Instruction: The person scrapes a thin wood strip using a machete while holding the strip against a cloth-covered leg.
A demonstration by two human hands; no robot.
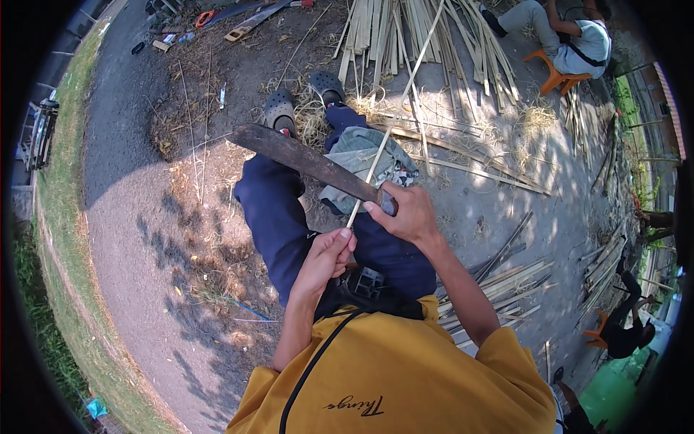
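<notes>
My right hand (410, 212) is closed round the handle of a machete (303, 160), whose broad dark, worn blade points up and to the left across my lap. In my left hand (329, 259) the near end of a long, thin bamboo strip (377, 155) is pinched between the fingers. That strip runs away from me toward the far pile and crosses the machete close to its handle. Under the strip, a grey-green cloth (361, 145) is draped over my right leg.
Split bamboo strips (390, 32) lie piled at the far side, with more strips (499, 289) on my right. Curly shavings surround my clogs (280, 108). Handsaws (256, 20) rest far left. A person (578, 43) sits on an orange stool (558, 76) far right; another person (627, 334) sits nearer.
</notes>
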